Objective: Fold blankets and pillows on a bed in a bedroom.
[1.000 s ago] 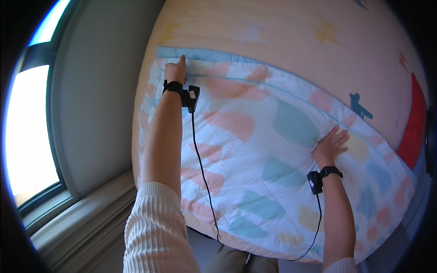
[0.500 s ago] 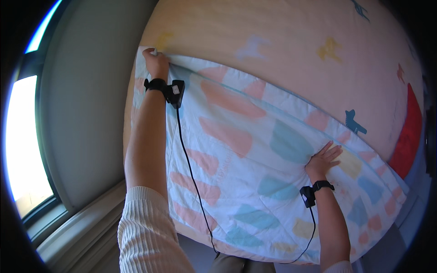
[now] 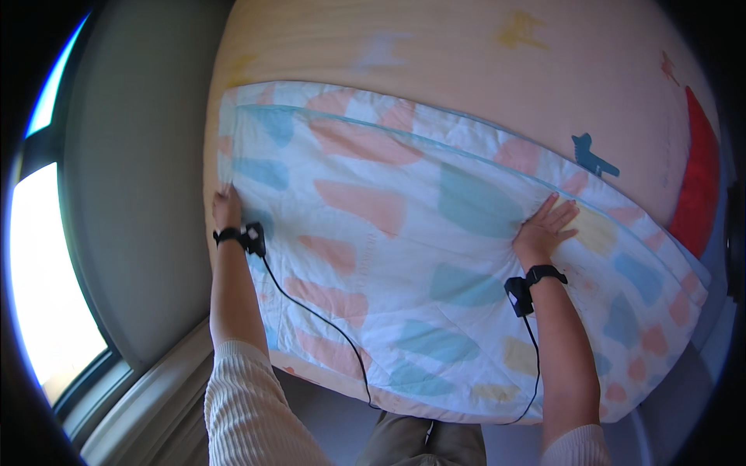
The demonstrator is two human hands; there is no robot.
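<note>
A folded quilt (image 3: 396, 268), white with pink, teal, blue and yellow patches, lies across the near part of the bed. At its left edge, my left hand (image 3: 226, 207) is closed with the fingers curled on the fabric, which puckers slightly there. My right hand (image 3: 546, 229) presses flat on the quilt's right half, fingers spread, and the cloth wrinkles around the palm. Each wrist wears a black strap with a small box; a thin cable runs from each box toward my lap.
A peach bed sheet (image 3: 443, 54) with animal prints covers the mattress beyond the quilt. Something red (image 3: 694, 182) lies at the right. A grey wall (image 3: 140, 179) and a bright window (image 3: 54, 279) stand close on the left.
My left hand has left the quilt's far left corner and come nearer along the left edge. My right hand stays spread on the same patch. The view has shifted slightly.
</note>
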